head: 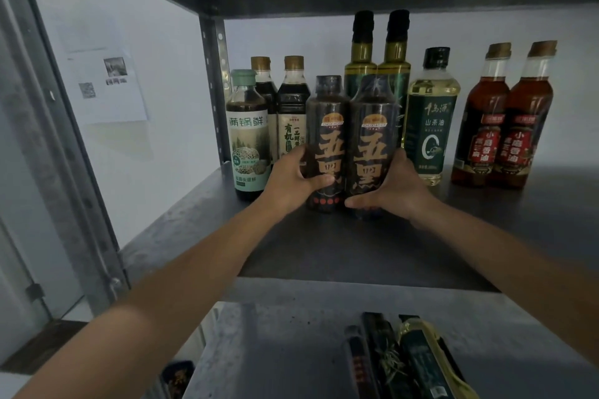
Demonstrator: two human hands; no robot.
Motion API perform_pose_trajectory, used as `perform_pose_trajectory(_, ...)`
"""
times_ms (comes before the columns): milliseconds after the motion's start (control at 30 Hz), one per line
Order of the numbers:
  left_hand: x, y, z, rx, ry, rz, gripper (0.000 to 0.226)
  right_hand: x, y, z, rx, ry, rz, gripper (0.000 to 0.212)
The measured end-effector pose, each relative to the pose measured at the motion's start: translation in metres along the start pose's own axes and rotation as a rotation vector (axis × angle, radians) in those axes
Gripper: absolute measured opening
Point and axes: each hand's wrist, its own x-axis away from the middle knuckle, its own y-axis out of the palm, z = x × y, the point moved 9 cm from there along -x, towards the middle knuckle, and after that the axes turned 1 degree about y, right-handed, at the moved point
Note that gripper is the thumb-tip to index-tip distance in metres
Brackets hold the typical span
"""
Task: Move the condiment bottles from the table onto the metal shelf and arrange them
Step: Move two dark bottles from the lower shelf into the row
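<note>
The two dark bottles stand upright and touching, side by side, in the middle of the metal shelf (pixel 324 253), just in front of the row along its back edge. The left hand (pixel 288 178) curls round the left dark bottle (pixel 325 139) and the right hand (pixel 398 185) round the right dark bottle (pixel 372 139), each gripping low on the outer side. This two-sided hold probably keeps the pair pressed together so that they move as one and line up, labels facing the front edge. Whether their bases rest fully on the shelf I cannot tell.

The sleeves hide what is in them.

Near the left rear corner stands a pale-labelled bottle (pixel 249 136) of brown liquid, with two gold-capped bottles (pixel 293 97) of near-black sauce behind it. Two tall green bottles (pixel 361 52) rise directly behind the held pair. Toward the right edge come a clear bottle of yellow oil (pixel 431 120) and two bottles of red-brown oil (pixel 505 120). Like kinds sit paired, so the dark pair seems meant to join as a matched set. More bottles (pixel 405 359) lie below the shelf's front edge.
</note>
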Motion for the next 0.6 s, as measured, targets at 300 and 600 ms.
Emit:
perform_pose_trajectory(300, -0.011, -0.020, -0.023, 0.005, -0.039, 0.084, 0.066, -0.012, 0.024, -0.012, 0.002, 0.006, 0.010, 0.102)
perform_pose_trajectory(600, -0.006, -0.025, -0.023, -0.061, -0.027, 0.121, 0.086, -0.004, 0.035, -0.028, 0.078, -0.033, 0.040, 0.098)
